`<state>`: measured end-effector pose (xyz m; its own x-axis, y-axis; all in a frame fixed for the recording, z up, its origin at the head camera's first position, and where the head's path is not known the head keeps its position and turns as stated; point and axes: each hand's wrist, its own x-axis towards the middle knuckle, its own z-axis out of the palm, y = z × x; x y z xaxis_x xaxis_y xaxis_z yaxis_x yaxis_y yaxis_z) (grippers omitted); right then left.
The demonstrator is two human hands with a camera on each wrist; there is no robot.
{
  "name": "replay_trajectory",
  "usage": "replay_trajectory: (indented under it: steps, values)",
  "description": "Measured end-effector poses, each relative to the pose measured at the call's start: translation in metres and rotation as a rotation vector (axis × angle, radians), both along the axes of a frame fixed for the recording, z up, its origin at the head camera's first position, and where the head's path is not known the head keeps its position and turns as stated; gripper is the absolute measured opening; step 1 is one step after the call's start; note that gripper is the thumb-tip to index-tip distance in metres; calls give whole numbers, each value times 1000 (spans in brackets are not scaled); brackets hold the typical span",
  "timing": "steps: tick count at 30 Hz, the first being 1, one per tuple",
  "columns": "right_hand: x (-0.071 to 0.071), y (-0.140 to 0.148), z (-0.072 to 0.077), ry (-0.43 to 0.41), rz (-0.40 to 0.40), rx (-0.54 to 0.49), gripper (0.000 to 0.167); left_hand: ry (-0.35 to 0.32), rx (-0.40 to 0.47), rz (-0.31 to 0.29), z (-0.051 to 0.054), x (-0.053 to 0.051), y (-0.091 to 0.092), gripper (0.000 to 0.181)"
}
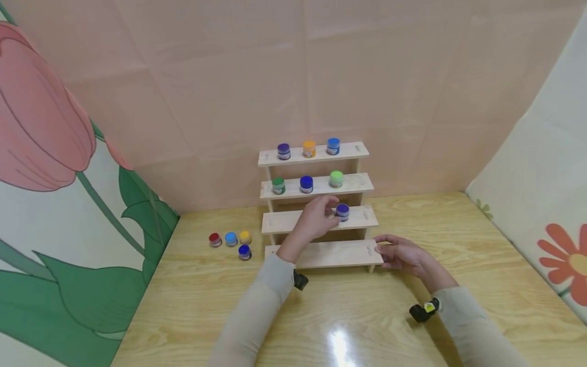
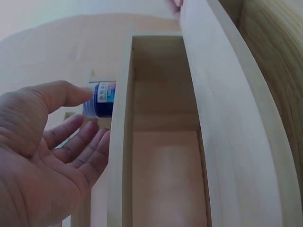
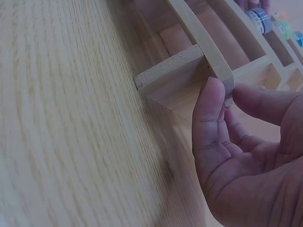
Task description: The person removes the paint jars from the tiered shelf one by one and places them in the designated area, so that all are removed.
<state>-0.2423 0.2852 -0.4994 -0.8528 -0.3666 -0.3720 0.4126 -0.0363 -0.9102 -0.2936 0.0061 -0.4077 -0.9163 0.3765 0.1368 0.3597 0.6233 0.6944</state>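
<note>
A small purple paint jar [image 1: 342,212] stands upright toward the right end of the second board from the bottom of a stepped wooden shelf [image 1: 321,255]. Beside it is my left hand [image 1: 316,219]; in the left wrist view the thumb [image 2: 78,94] is at the jar's lid end, touching or very near. The other fingers are spread loosely, apart from the jar [image 2: 105,99]. With thumb and forefinger, my right hand [image 1: 403,256] pinches the right end of the lowest board, seen closely in the right wrist view at the board's corner [image 3: 227,85].
Purple, orange and blue jars [image 1: 333,146] stand on the top board. Dark green, dark blue and light green jars [image 1: 336,179] occupy the one below. Left of the shelf, several jars [image 1: 231,239] sit on the wooden table [image 1: 192,306]. A pink cloth backdrop [image 1: 229,102] hangs behind.
</note>
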Motion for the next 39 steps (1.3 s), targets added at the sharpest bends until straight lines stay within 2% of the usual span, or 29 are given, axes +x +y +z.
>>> replay_trajectory:
  steps: [10,22,32,39]
  values:
    - [-1,0,1,-11,-10,-1,25,-18,-14,-5,-1,-6,13,46]
    - [0,-1,2,-7,-5,1,25,-36,-66,36,-2,-7,20,41]
    - [0,-2,-1,-15,-5,-4,26,-25,23,6,-3,-3,7,39]
    - [-1,1,-3,9,16,-23,22,-15,93,-27,4,3,-10,40]
